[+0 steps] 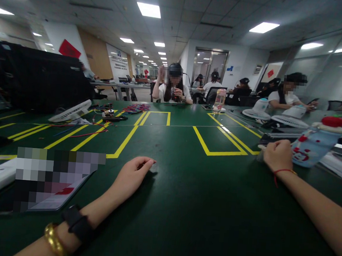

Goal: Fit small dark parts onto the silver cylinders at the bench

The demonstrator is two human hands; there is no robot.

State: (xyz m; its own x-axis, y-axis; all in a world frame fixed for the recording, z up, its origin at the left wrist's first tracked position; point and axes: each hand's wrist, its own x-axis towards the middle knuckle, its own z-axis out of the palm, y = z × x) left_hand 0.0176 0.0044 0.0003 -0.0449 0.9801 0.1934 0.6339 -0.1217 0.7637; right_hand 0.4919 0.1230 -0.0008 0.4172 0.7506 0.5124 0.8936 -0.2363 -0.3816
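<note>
My left hand (134,173) is above the green table (165,206), thumb and fingers pinched together around something small and clear that I cannot make out. A black watch band and a gold bangle circle that wrist. At the right, my right hand (278,155) is closed, with a red string on its wrist. It is just left of a light blue bottle (310,145) with a red top. Something small and pale shows at its fingers, too unclear to name.
A tablet-like device (61,198) lies at the left. Behind it are a white fan (71,112), loose wires and a black bag (35,80). A pink-capped bottle (219,101) and more fans (292,116) stand farther back. A person (174,85) sits opposite.
</note>
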